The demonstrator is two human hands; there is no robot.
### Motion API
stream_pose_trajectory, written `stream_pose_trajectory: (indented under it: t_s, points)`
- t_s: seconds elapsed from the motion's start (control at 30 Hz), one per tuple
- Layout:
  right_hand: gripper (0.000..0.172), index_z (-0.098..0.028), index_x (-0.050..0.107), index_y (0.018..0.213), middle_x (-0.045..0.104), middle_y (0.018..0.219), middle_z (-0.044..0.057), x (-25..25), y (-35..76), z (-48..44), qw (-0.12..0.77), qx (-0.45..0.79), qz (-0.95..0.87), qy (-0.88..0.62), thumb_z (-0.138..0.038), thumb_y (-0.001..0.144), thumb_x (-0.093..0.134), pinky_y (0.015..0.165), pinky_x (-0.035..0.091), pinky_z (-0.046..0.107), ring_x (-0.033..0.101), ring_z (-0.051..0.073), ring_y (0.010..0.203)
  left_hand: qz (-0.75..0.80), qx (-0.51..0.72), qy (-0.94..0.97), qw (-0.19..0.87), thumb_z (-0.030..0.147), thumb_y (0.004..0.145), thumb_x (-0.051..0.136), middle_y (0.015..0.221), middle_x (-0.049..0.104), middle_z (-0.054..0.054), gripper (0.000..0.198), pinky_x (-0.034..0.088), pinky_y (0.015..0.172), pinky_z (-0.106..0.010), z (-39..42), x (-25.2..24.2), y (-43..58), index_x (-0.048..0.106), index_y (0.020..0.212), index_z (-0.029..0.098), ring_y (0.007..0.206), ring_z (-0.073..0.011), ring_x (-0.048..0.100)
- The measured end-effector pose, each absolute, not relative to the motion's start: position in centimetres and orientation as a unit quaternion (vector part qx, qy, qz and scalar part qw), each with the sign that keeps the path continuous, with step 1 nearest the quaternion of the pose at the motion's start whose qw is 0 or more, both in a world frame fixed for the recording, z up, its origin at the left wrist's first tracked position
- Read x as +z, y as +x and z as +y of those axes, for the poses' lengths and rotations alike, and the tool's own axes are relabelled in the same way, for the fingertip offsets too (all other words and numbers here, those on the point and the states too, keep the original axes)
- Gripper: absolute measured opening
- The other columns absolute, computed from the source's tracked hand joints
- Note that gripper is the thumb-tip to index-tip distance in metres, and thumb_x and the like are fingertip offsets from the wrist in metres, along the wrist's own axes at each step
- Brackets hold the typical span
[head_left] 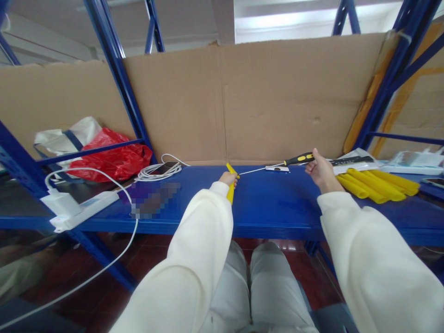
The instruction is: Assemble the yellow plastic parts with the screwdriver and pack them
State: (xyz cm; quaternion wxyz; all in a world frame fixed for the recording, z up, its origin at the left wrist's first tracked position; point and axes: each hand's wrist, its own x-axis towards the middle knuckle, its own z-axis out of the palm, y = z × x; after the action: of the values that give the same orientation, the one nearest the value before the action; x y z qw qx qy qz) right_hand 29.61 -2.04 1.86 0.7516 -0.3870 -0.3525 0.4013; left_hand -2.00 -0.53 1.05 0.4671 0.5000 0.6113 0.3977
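Note:
Near the middle of the blue shelf, my left hand (229, 179) is closed around a yellow tube-like piece (230, 196), whose ends stick out above and below the fingers. A long screwdriver (299, 158) with a black and yellow handle points left, and its tip meets the yellow piece at my left hand. My right hand (323, 172) grips the rear end of the handle with its fingers curled. Beneath the screwdriver lies a small flat whitish item (277, 169). Several yellow rolled tubes (376, 185) lie beside my right wrist.
A white power strip (88, 210) with a plugged-in charger and trailing cable stands at the left. Behind it are a red plastic bag (111, 155) and a coiled white cable (159, 172). A cardboard panel (270, 101) closes the back; blue posts (121, 88) frame the shelf.

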Motion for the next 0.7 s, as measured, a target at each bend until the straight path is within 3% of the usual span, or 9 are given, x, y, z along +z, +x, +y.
stream_pose_trajectory:
  t_s: [0.2, 0.5, 0.7]
  points:
    - [0.041, -0.024, 0.048, 0.076, 0.051, 0.054, -0.006, 2.4, 29.1, -2.6, 0.752, 0.405, -0.337, -0.396, -0.048, 0.094, 0.076, 0.039, 0.04, 0.018, 0.046, 0.009, 0.043, 0.611, 0.399, 0.499, 0.468, 0.009, 0.095, 0.061, 0.052, 0.048, 0.007, 0.011, 0.042, 0.049, -0.021, -0.3, 0.9, -2.1, 0.063, 0.086, 0.015, 0.043, -0.0087, 0.045]
    - [0.047, -0.024, 0.046, 0.076, 0.048, 0.055, -0.009, 2.0, 29.5, -2.5, 0.755, 0.4, -0.336, -0.396, -0.048, 0.085, 0.086, 0.035, 0.034, 0.017, 0.042, 0.007, 0.041, 0.606, 0.368, 0.55, 0.441, 0.004, 0.091, 0.063, 0.052, 0.048, 0.007, 0.023, 0.043, 0.053, -0.023, -0.5, 0.9, -2.1, 0.058, 0.072, 0.017, 0.044, -0.0094, 0.047]
    - [0.034, -0.025, 0.047, 0.076, 0.047, 0.054, -0.008, 1.9, 30.1, -1.9, 0.75, 0.41, -0.306, -0.418, -0.038, 0.09, 0.076, 0.035, 0.036, 0.019, 0.042, 0.009, 0.041, 0.578, 0.336, 0.612, 0.422, -0.002, 0.078, 0.071, 0.053, 0.054, 0.005, 0.03, 0.045, 0.057, -0.022, -0.1, 0.5, -2.3, 0.055, 0.062, 0.018, 0.051, -0.0107, 0.052]
